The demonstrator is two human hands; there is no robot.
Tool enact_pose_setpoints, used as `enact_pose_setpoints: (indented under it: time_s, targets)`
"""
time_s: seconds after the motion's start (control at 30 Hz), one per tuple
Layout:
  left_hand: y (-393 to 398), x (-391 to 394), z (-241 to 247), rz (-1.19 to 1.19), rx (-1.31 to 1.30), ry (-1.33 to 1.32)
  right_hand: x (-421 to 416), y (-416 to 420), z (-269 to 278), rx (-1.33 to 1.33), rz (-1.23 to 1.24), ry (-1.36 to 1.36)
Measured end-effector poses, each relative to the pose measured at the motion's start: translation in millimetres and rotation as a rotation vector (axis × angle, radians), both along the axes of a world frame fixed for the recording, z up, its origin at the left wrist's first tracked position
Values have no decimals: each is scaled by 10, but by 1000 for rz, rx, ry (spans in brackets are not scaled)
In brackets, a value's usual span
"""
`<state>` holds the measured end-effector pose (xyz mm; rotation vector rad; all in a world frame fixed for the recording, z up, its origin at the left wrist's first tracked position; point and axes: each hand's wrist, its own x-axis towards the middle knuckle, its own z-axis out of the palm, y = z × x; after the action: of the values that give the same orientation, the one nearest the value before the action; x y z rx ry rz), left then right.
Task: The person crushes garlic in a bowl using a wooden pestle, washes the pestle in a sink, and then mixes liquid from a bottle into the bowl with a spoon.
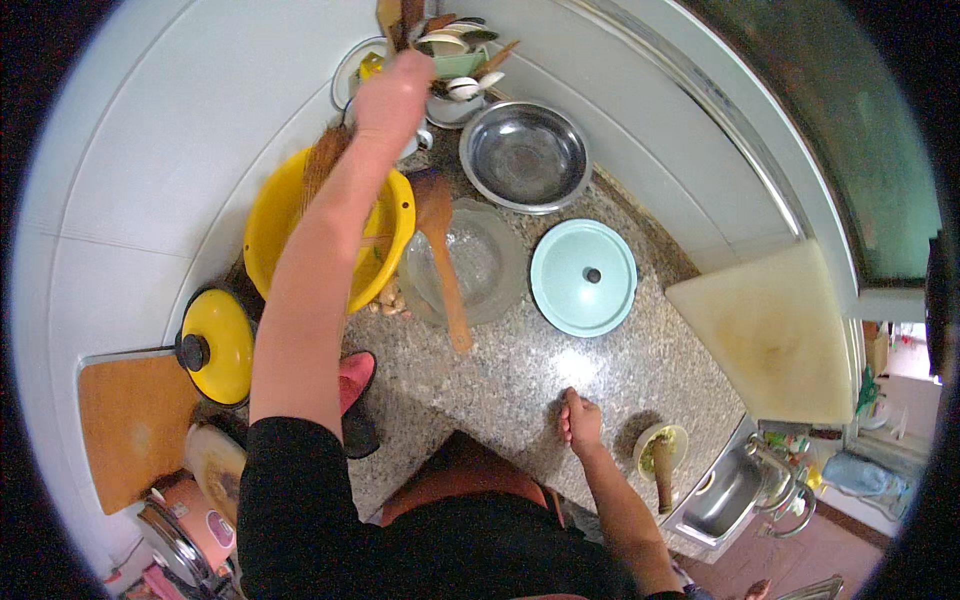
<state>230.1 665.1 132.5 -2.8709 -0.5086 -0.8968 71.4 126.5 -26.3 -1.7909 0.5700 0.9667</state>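
Observation:
My left hand (pixel 394 94) reaches to the far corner, by a rack of utensils (pixel 461 66); its fingers are turned away, so its grip is hidden. Below that arm stands a yellow plastic basin (pixel 281 225) with a brown bristly bundle (pixel 324 161) at its rim. My right hand (pixel 581 424) is loosely curled above the granite counter, with nothing visible in it. A wooden spatula (pixel 448 289) lies across a clear glass bowl (pixel 487 255). Beyond it is a steel bowl (pixel 525 157), and to the right a light-blue lidded pot (pixel 574 300). A small bowl (pixel 646 442) holds a wooden pestle (pixel 663 476) and green mash.
A pale cutting board (pixel 780 345) leans at the right wall, near the steel sink (pixel 724 491). On the left are a yellow lid (pixel 229 345), a wooden board (pixel 135 427) and a pink pot (pixel 199 521). A red-and-black mitt-like item (pixel 356 379) lies under my left arm.

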Motion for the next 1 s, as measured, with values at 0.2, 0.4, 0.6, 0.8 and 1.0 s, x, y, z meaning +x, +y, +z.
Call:
enact_pose_setpoints:
  time_s: [0.2, 0.4, 0.6, 0.8, 1.0]
  targets:
    - [-490, -932, 730, -51, -168, -626, -14, -59, 0, 45, 210, -188]
    - [-2148, -2233, 101, -32, -1243, -116, -25, -30, -85, 290, 75, -31]
    - [-3581, -3092, -1067, -60, -1351, 357, -633, -676, 115, 664, 28, 11]
    - [-4057, -2729, -1629, -103, -1306, 301, -1435, -2273, 152, 457, -248, -302]
    - [-4534, -2302, -1596, -103, -1208, 205, -1120, -2703, 524, 159, -206, -892]
